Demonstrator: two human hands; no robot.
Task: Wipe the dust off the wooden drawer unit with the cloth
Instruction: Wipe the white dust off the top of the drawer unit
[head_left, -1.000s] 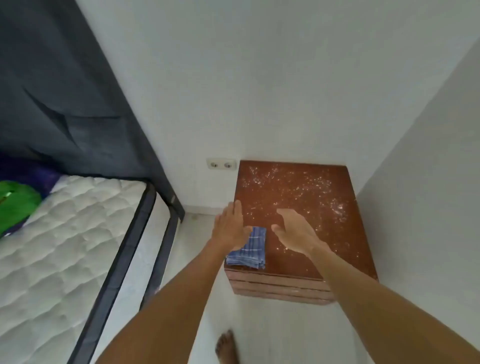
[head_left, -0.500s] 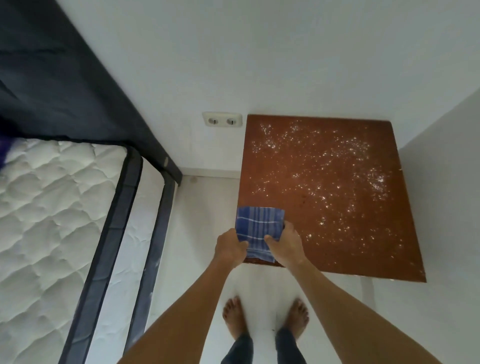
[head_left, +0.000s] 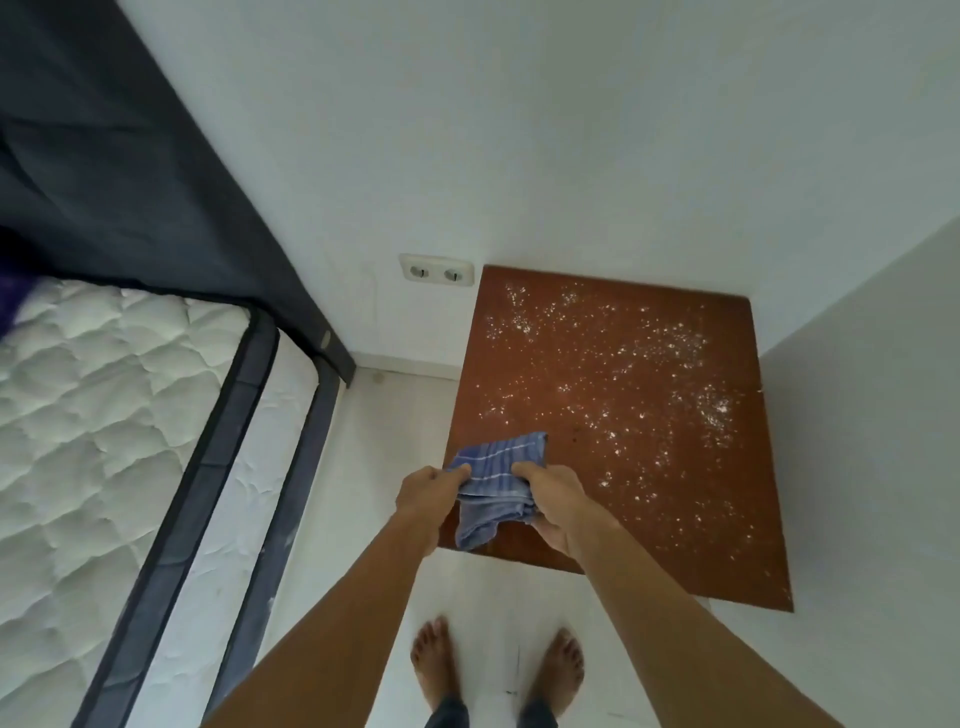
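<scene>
Two hands: both grip one blue striped cloth (head_left: 496, 486) above the near left corner of the wooden drawer unit (head_left: 649, 467)
Left hand (head_left: 428, 493): fingers curled, pinching the left edge of the cloth between thumb and fingertips
Right hand (head_left: 558, 501): fingers closed around the right side of the cloth, thumb on top
Cloth: bunched and folded between the hands, one end hangs down past the front edge of the unit; I cannot tell if it touches the wood
Drawer unit: seen from above, reddish brown top, it stands in the corner against the back wall and the right wall (head_left: 883, 415)
Dust (head_left: 623, 364): white specks spread over most of the top, thicker toward the back and the right side; the near left corner under the cloth has few specks
Socket (head_left: 436, 270): double white outlet on the back wall, just beside the back left corner of the unit
Mattress (head_left: 104, 415): white quilted, on the left, well apart from the unit
Feet (head_left: 436, 665): bare, on the pale floor in front of the unit
</scene>
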